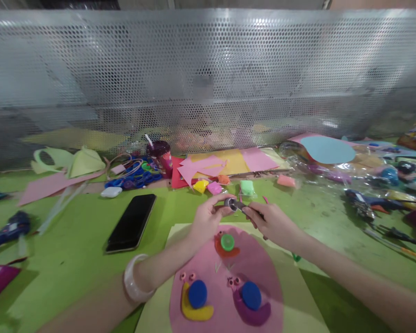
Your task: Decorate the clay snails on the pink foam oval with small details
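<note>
Between the fingertips of my left hand point(208, 215) is a small dark round piece point(230, 204) with a pale rim, like a cap. My right hand point(268, 219) grips a dark, slim tool point(240, 204), its tip meeting or close to the round piece; its kind cannot be made out. Both hands are above the top of a pink paper oval point(208, 268) on pale yellow sheets point(298, 296). On the oval lie clay snails with bottle-cap shells: one orange with a green cap point(228, 242), one yellow point(197, 314) and one purple point(252, 317), both with blue caps.
A black phone point(131, 223) lies to the left. Packets of coloured clay point(247, 187), a lidded cup with a straw point(160, 157), scissors point(138, 179) and paper scraps line the back, before a perforated metal panel point(208, 83). Glue guns lie at left point(10, 230) and right point(362, 203).
</note>
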Action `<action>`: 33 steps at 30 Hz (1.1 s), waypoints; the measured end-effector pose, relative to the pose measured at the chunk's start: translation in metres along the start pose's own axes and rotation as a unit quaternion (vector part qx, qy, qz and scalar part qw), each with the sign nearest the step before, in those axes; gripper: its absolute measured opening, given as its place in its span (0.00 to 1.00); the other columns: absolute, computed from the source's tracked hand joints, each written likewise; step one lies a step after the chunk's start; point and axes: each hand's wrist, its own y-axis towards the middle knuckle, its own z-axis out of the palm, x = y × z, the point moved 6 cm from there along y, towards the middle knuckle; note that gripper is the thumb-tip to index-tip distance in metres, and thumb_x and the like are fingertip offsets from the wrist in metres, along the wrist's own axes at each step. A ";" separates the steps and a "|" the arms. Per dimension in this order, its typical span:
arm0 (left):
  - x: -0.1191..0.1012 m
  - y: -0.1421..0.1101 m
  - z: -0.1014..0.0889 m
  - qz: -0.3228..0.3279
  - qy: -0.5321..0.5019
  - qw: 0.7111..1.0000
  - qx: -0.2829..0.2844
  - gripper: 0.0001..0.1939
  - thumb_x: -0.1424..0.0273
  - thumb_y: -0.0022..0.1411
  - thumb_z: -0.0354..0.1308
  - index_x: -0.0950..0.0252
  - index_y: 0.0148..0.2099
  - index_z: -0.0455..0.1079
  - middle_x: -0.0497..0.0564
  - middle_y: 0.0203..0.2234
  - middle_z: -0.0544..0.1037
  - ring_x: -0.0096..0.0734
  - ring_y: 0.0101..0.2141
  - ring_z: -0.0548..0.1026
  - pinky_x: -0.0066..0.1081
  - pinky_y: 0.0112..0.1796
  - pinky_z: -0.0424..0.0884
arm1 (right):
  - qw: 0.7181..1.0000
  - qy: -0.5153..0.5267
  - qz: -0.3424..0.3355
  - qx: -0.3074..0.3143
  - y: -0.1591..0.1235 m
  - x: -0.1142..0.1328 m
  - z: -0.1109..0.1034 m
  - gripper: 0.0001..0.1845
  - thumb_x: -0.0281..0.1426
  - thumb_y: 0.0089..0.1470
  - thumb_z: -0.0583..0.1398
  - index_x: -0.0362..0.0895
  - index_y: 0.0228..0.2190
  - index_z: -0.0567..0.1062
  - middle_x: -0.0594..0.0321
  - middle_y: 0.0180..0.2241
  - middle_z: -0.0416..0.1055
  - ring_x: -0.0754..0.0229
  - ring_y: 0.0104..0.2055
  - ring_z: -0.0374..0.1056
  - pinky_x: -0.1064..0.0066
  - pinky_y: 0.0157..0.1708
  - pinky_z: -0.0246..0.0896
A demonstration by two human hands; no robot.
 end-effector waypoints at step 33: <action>0.013 0.001 0.001 -0.030 -0.086 0.996 -0.020 0.16 0.65 0.51 0.62 0.67 0.42 0.70 0.55 0.41 0.76 0.36 0.40 0.75 0.38 0.42 0.73 | 0.981 0.156 0.106 0.045 -0.005 -0.002 0.010 0.18 0.41 0.59 0.46 0.44 0.22 0.59 0.72 0.15 0.55 0.72 0.10 0.51 0.79 0.10 0.49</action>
